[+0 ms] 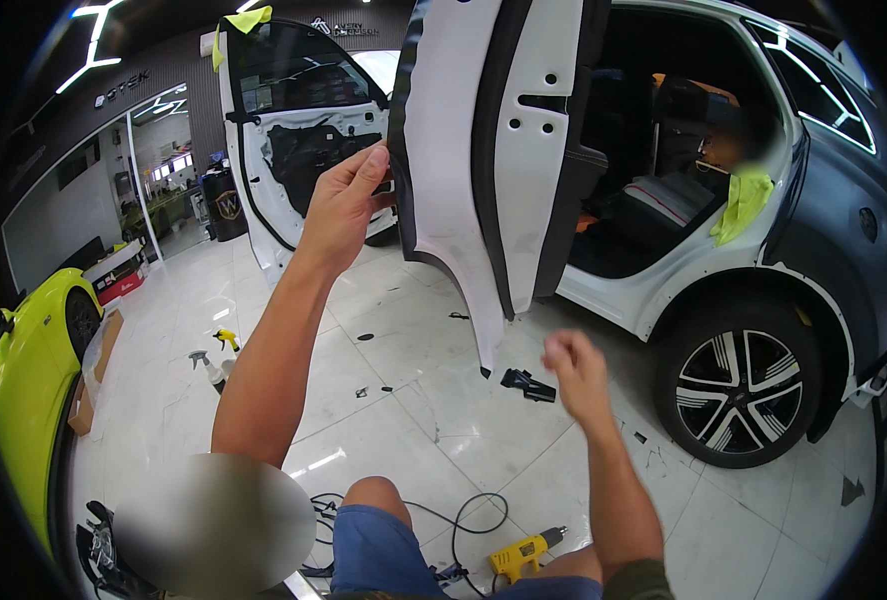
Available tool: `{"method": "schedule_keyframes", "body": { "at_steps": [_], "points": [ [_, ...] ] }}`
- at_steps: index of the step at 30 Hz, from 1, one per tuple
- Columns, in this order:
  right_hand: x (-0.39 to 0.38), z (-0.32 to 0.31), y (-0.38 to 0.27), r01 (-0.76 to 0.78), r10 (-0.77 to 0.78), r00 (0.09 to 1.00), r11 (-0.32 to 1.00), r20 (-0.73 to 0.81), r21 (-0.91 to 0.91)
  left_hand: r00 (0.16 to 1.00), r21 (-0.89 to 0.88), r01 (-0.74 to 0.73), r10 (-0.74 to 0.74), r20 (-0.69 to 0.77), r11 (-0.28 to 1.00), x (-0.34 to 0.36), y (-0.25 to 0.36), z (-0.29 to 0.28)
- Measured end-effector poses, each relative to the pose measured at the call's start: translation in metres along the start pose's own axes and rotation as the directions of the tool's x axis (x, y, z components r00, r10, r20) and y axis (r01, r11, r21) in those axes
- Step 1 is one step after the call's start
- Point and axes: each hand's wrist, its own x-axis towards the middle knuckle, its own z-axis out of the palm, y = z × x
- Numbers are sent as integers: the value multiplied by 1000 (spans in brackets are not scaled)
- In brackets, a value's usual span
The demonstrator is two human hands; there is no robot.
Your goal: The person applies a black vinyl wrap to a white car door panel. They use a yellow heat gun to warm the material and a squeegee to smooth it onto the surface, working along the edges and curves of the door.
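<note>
A white car door [453, 130] stands swung out in front of me, seen along its edge, with a dark strip down its left side. My left hand [348, 205] is closed on that dark left edge, thumb toward me and fingers behind it. My right hand [578, 375] is lifted to the right of the door's lower tip, apart from it. Its fingers look curled but are smeared by motion, so anything in them cannot be made out. Beyond and below it, a black plastic-looking part [529, 385] lies on the floor.
A yellow heat gun [521, 552] and a black cable [458, 525] lie by my knees. Spray bottles [213, 365] stand left. The rear wheel [738, 390] is at right; a green cloth [743, 205] hangs in the door opening, a person inside. A lime-green car [33, 370] stands far left.
</note>
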Motion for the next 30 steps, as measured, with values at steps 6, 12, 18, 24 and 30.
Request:
{"method": "schedule_keyframes", "body": {
  "at_steps": [6,12,18,24,30],
  "points": [
    [92,32,-165,458,-458,887,889,61,15,1000,176,5,-1,-18,984,-11,-4,6],
    [132,72,-198,549,-550,835,834,14,66,989,627,-101,146,-21,772,-13,8,13],
    [149,81,-214,572,-571,819,820,55,-2,993,274,-19,50,-106,962,-10,2,5],
    [150,83,-208,618,-618,786,785,17,-44,996,223,2,18,-88,975,-4,11,4],
    [158,82,-203,655,-655,755,755,8,-6,992,476,-62,105,-64,877,-2,16,7]
  ]
}}
